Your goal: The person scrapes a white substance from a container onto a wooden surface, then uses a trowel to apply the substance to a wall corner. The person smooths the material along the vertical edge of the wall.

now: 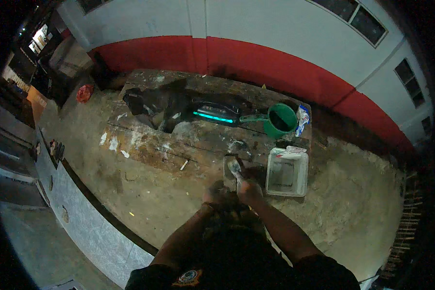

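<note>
My right hand [249, 192] is closed on a pale, short elongated tool [235, 166], perhaps a brush or scraper, whose head lies over a grey rectangular slab [228, 175] at the near edge of the worn wooden table [154, 150]. Low beside the slab, my left hand [213, 192] is blurred and dark, so its fingers cannot be made out. A translucent rectangular tub [286, 179] with a whitish item [290, 152] on its rim sits just right of the slab. A short white stick [184, 165] lies left of my hands.
A green dipper [281, 126], a blue-white packet [302, 121], a dark case with a glowing cyan strip [216, 112] and dark cloth [140, 104] occupy the table's back. Behind runs a red-and-white wall [227, 53]. A tiled ledge [96, 222] borders the left; a red bundle [84, 93] lies beyond.
</note>
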Demonstrator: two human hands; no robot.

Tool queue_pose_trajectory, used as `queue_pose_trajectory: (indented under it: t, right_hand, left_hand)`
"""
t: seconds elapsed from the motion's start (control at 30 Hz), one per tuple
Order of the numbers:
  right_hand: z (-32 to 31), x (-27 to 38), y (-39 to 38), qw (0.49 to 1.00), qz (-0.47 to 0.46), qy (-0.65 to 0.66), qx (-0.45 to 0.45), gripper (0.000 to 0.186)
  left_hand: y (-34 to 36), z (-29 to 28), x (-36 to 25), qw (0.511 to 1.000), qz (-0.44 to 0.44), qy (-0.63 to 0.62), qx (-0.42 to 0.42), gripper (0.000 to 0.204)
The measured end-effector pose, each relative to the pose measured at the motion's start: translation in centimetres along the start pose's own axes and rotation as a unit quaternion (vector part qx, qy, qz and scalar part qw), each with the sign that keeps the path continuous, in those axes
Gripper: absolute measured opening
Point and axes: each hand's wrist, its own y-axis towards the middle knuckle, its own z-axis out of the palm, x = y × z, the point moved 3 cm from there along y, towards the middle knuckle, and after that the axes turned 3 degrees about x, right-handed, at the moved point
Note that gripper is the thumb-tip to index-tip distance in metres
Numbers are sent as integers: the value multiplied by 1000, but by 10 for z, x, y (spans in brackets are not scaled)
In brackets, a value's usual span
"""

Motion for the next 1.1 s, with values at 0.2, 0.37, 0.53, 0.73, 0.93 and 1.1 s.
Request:
queue_pose_trajectory:
  t: [0.2,0.37,0.53,0.73,0.93,1.1]
  right_hand:
    - [8,6,-18,977,-101,-106,-158,34]
    - [26,-11,11,933,-78,-314,157,43]
    - [10,3,0,990,-58,-47,-116,46]
    - [7,-1,7,999,-28,-21,-25,50]
    - [0,19,-7,995,-45,-6,-89,47]
    - [-19,25,4,995,80,56,-2,49]
  left_hand:
    - [13,-5,10,950,-293,-50,95,51]
    - [17,-17,-12,959,-266,-34,96,48]
    - [21,-15,-23,971,-138,112,158,39]
    - [8,-3,-2,936,-251,-234,75,37]
    - [13,-3,4,960,-238,-121,82,36]
    - [26,-8,-3,947,-267,-142,103,37]
